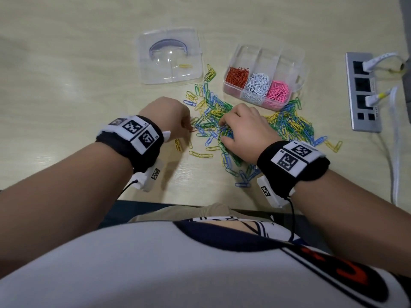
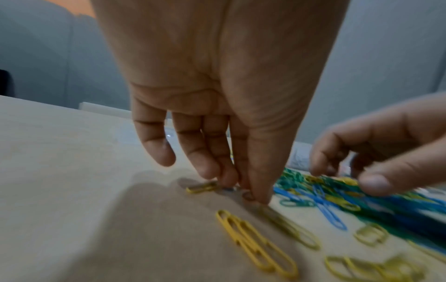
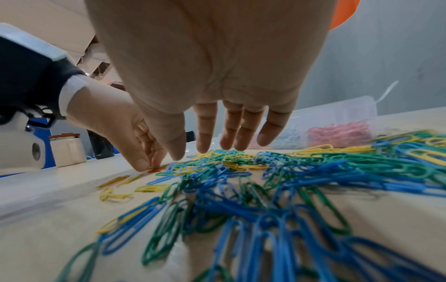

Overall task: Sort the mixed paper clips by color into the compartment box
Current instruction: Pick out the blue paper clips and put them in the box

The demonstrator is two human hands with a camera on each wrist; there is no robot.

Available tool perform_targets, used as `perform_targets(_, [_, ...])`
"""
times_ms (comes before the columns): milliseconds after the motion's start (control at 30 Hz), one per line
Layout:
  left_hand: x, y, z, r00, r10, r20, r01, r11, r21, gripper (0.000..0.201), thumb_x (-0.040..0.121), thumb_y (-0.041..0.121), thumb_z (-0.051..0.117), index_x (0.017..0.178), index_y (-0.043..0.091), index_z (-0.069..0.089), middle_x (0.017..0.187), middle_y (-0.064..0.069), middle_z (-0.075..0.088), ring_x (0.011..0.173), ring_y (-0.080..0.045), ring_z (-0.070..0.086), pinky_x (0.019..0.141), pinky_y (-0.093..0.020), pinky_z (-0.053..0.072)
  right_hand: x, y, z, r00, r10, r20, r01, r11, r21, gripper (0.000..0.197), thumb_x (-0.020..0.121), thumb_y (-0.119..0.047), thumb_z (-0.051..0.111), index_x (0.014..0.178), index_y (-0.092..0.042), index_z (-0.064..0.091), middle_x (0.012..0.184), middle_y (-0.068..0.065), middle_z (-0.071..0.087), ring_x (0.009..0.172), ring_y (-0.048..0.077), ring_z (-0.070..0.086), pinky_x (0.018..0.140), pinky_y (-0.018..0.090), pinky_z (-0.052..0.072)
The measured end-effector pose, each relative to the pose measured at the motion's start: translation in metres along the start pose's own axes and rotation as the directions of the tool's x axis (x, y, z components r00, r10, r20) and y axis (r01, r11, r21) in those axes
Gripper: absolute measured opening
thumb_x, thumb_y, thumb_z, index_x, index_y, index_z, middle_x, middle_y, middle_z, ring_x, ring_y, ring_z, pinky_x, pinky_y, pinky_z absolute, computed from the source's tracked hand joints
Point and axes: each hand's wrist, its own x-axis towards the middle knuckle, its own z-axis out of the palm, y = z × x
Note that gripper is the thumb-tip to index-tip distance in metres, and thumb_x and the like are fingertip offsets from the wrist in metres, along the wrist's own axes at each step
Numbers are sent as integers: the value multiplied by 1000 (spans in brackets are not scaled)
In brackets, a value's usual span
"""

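A pale wood-grain desk (image 1: 66,63) carries the whole scene, seen from above the person's chest. Nearest, the right hand (image 1: 242,130) lies over the loose pile of blue, green and yellow paper clips (image 1: 287,127), its fingers (image 3: 231,131) held fairly straight and spread, tips just above or touching the clips; it grips nothing that shows. To its left, close beside it, the left hand (image 1: 169,117) points downward at the pile's left fringe, thumb and fingertips (image 2: 258,192) pressed narrowly together on the desk around a small orange-red paper clip (image 3: 156,169). A few yellow paper clips (image 2: 253,242) lie apart on the desk just nearer than that pinch. Beyond the right hand, past the pile, stands the clear compartment box (image 1: 295,61), with orange, white and pink clips in three neighbouring compartments. Beyond the left hand lies a clear plastic lid (image 1: 146,70). Far right is a grey power strip (image 1: 364,123).
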Motion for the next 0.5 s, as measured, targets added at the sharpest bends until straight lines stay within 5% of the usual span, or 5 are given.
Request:
perform_targets(233, [7,13,3,995,77,60,-82,994,79,17,86,33,62,96,21,69,92,-3,65,88,-26,59,67,-30,43,5,-1,0,1000,-1,-9,1,999,34,34,92,-35,57,124,-24,57,123,2,46,119,25,42,102,41,36])
perform_targets(500, [15,22,-17,959,210,-189,-255,932,-258,11,84,30,71,90,21,74,77,7,64,74,-12,56,66,-24,33,19,-1,-17,975,-27,-220,94,950,298,19,90,-23,63,107,-20,70,97,-2,61,95,16,56,79,24,36])
